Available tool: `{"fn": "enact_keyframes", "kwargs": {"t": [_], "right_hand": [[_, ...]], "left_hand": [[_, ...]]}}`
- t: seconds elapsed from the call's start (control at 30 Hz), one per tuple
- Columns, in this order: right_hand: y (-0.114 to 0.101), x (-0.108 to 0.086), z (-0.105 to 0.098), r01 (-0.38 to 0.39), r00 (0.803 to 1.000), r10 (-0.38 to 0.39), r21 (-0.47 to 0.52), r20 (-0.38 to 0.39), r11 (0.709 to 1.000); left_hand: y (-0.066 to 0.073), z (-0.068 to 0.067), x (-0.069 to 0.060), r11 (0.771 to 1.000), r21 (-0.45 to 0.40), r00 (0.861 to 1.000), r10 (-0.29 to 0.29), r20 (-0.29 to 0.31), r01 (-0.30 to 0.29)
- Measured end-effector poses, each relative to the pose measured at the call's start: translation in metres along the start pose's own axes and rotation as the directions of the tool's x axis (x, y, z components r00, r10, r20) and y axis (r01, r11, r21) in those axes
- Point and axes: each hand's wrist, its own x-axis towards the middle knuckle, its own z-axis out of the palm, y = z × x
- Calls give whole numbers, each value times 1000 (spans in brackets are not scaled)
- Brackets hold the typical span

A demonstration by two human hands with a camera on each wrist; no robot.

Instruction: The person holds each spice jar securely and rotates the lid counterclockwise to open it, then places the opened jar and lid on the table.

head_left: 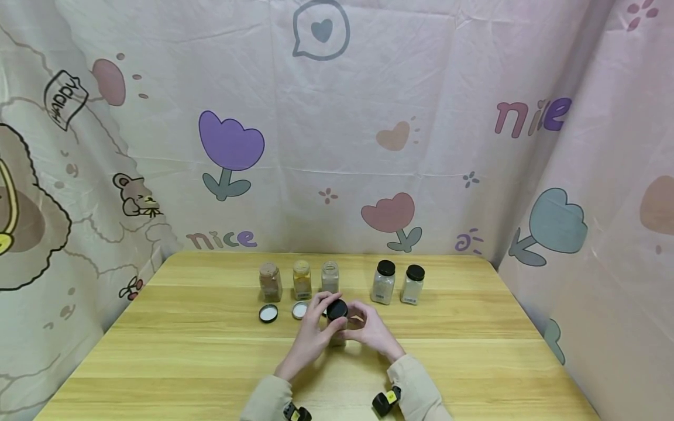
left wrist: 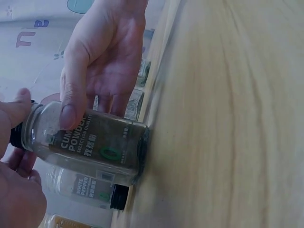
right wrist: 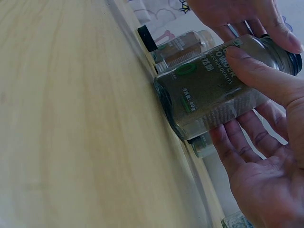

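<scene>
Near the middle of the table, a glass jar labelled as a powder, apparently cumin (left wrist: 102,142), stands with a black lid (head_left: 337,309) on its top. My left hand (head_left: 312,336) grips the lid between thumb and fingers. My right hand (head_left: 372,330) holds the jar's body, its thumb on the label (right wrist: 209,76) in the right wrist view. The jar looks upright, with its base on or just at the table. Brown powder shows through its glass. Whether the lid's thread is tight cannot be seen.
Behind stand three lidless jars: a brown one (head_left: 270,283), a yellow one (head_left: 302,282) and a pale one (head_left: 330,277). Before them lie upturned lids (head_left: 268,314), one partly behind the left hand. Two black-capped jars (head_left: 384,284) stand right of them. A printed curtain (head_left: 337,146) hangs behind.
</scene>
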Motion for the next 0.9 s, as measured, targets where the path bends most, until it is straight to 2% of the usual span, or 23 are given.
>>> {"fn": "enact_keyframes", "kwargs": {"t": [0.23,0.63,0.9], "right_hand": [[-3,0,1,-45,999,45,23,2,999],[-3,-1,-1,-36,999,36,31,11,999],[-1,-1,-4,-17,1000,17,28,25,999]], "left_hand": [[-1,0,0,999,14,998,32,-59,-31],[-4,-7,2,999,-30,999,17,-36,-18],[-8,-11,5,991,-97,995,86,-54,-91]]}}
